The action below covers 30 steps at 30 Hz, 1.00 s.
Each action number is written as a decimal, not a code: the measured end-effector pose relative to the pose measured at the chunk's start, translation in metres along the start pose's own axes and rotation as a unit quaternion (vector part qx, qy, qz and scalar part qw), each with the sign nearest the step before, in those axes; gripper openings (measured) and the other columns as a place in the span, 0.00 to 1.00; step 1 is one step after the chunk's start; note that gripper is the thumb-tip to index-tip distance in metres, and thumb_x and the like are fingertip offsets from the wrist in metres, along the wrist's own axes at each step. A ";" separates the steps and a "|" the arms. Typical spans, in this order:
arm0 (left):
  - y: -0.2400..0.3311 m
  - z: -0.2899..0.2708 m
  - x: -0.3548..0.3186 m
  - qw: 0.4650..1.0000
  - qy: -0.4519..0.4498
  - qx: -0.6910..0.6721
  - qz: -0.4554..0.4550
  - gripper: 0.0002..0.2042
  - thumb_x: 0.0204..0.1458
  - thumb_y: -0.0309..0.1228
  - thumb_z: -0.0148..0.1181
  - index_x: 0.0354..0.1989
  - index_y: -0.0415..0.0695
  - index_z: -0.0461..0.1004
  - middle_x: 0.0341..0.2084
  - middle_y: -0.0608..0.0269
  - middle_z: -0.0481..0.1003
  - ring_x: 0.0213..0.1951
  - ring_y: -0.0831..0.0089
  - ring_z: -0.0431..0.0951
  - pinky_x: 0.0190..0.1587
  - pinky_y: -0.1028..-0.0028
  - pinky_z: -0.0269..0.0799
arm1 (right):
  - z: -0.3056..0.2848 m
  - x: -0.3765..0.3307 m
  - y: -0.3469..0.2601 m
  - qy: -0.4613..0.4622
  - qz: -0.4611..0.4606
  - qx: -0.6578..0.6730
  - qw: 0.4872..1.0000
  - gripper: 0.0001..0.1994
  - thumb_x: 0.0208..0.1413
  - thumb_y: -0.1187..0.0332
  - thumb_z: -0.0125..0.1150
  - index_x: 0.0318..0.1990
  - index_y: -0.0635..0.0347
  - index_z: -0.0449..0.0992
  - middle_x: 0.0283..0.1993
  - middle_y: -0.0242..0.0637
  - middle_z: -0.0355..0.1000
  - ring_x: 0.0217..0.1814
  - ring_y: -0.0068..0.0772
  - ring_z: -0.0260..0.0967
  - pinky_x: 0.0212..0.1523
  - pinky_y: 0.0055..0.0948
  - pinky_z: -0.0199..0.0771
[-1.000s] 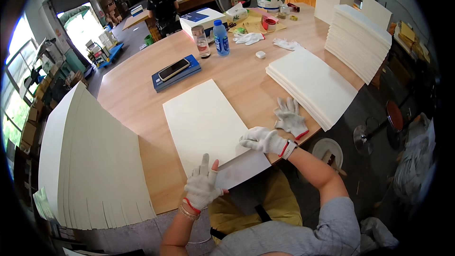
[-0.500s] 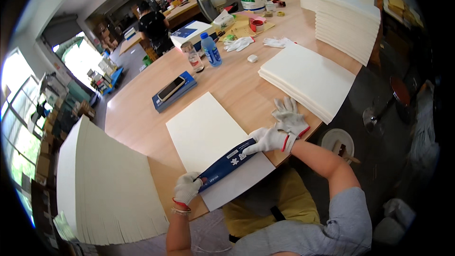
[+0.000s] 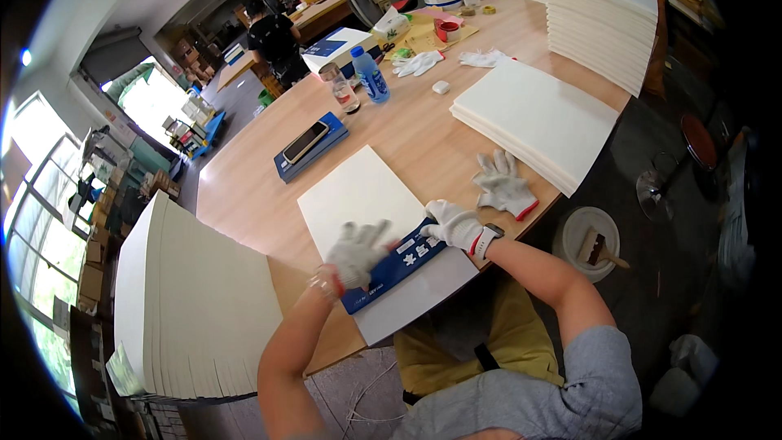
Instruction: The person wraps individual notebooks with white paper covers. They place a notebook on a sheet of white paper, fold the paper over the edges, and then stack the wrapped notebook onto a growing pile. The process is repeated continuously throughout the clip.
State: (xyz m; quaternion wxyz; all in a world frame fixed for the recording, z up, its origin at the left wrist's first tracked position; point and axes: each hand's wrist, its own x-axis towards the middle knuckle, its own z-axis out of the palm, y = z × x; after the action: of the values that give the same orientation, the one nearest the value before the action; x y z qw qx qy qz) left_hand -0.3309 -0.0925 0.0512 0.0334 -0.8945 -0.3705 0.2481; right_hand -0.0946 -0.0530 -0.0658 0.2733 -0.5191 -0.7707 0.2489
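**Blue strip pressed onto a cream sheet at the near table edge**

A dark blue printed strip [image 3: 397, 265] is laid aslant across the near end of a large cream sheet [image 3: 358, 195], which lies on the wooden table [image 3: 244, 195] at its near edge, with one corner overhanging. The strip is pressed flat by both gloved hands. The left hand [image 3: 355, 253], blurred, is spread over the strip's left half with its fingers [image 3: 368, 232] extended and apart, nothing being gripped. The right hand [image 3: 456, 226] is set on the strip's right end; its fingers are bent down onto the strip, and whether the end is pinched cannot be told.

A spare white glove [image 3: 503, 185] with a red cuff is left just beside the right hand, near the edge. A low stack of cream sheets [image 3: 533, 118] is set towards the right edge, with a taller stack [image 3: 603, 20] behind it. A fanned pile of cream boards [image 3: 195, 301] is seen at the left. Further back, a phone on a blue box [image 3: 309, 145], a glass [image 3: 342, 90] and a water bottle [image 3: 371, 75] are placed near the middle.
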 end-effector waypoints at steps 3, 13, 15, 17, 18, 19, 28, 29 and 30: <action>0.003 -0.003 0.024 0.993 -0.092 0.034 0.065 0.60 0.21 0.37 0.80 0.70 0.65 0.51 0.70 0.54 0.47 0.68 0.56 0.52 0.67 0.51 0.48 | -0.029 0.001 0.028 0.127 -0.089 -0.240 0.958 0.18 0.50 0.55 0.64 0.44 0.54 0.72 0.50 0.51 0.70 0.54 0.58 0.65 0.52 0.49 0.67; -0.016 0.006 0.024 0.994 -0.081 -0.017 0.067 0.53 0.21 0.33 0.79 0.66 0.68 0.60 0.67 0.58 0.53 0.63 0.56 0.59 0.62 0.63 0.61 | -0.008 -0.014 -0.079 -0.270 -0.330 -0.065 0.902 0.12 0.48 0.66 0.63 0.41 0.54 0.79 0.38 0.43 0.76 0.42 0.43 0.75 0.45 0.37 0.75; -0.026 0.050 0.043 0.982 0.109 -0.008 0.151 0.53 0.23 0.32 0.77 0.66 0.70 0.58 0.68 0.59 0.51 0.64 0.56 0.58 0.64 0.64 0.58 | 0.069 -0.027 -0.094 -0.077 -0.463 0.002 0.883 0.15 0.46 0.56 0.65 0.38 0.52 0.75 0.37 0.36 0.73 0.40 0.38 0.73 0.40 0.35 0.73; -0.021 0.018 0.037 0.989 0.034 -0.026 0.141 0.56 0.19 0.32 0.79 0.67 0.71 0.57 0.68 0.59 0.51 0.64 0.56 0.58 0.64 0.64 0.58 | 0.107 -0.033 -0.140 -0.096 -0.462 -0.041 0.881 0.12 0.44 0.59 0.63 0.34 0.53 0.74 0.35 0.34 0.71 0.44 0.36 0.72 0.41 0.35 0.73; -0.018 0.006 0.032 0.990 0.005 -0.030 0.138 0.57 0.18 0.32 0.79 0.67 0.72 0.57 0.68 0.59 0.51 0.64 0.56 0.58 0.64 0.64 0.58 | 0.117 -0.035 -0.154 -0.116 -0.463 -0.044 0.878 0.10 0.45 0.59 0.61 0.33 0.53 0.75 0.35 0.33 0.71 0.44 0.34 0.71 0.39 0.35 0.74; -0.018 0.000 0.033 0.990 -0.022 -0.032 0.137 0.58 0.16 0.33 0.80 0.67 0.72 0.57 0.68 0.59 0.51 0.64 0.56 0.58 0.64 0.64 0.58 | 0.123 -0.034 -0.162 -0.133 -0.464 -0.050 0.875 0.10 0.46 0.60 0.60 0.33 0.54 0.76 0.36 0.32 0.72 0.43 0.33 0.70 0.37 0.35 0.76; -0.019 0.008 0.031 0.991 -0.042 -0.031 0.125 0.56 0.20 0.37 0.80 0.67 0.71 0.56 0.68 0.57 0.50 0.64 0.52 0.57 0.61 0.62 0.65 | 0.020 -0.024 -0.075 -0.168 -0.415 -0.103 0.888 0.09 0.51 0.57 0.59 0.31 0.50 0.75 0.31 0.35 0.72 0.33 0.33 0.73 0.29 0.30 0.74; -0.017 0.004 0.032 0.990 -0.051 -0.031 0.129 0.56 0.21 0.37 0.80 0.68 0.71 0.56 0.68 0.57 0.50 0.64 0.52 0.57 0.61 0.61 0.64 | -0.022 -0.024 -0.046 -0.173 -0.390 -0.109 0.898 0.11 0.51 0.55 0.60 0.32 0.50 0.76 0.33 0.36 0.74 0.32 0.33 0.74 0.30 0.32 0.74; -0.015 -0.004 0.031 0.989 -0.061 -0.029 0.132 0.56 0.21 0.36 0.80 0.68 0.70 0.56 0.68 0.57 0.50 0.64 0.51 0.57 0.62 0.61 0.63 | -0.064 -0.024 -0.017 -0.177 -0.365 -0.114 0.907 0.12 0.51 0.53 0.61 0.32 0.51 0.77 0.34 0.36 0.76 0.32 0.32 0.74 0.31 0.33 0.74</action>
State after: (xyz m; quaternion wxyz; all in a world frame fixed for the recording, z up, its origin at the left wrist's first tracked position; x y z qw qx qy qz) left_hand -0.3204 -0.0603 0.0451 -0.0482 -0.9192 -0.2578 0.2937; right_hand -0.0546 -0.0751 -0.0114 0.1433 -0.1763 -0.9652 0.1292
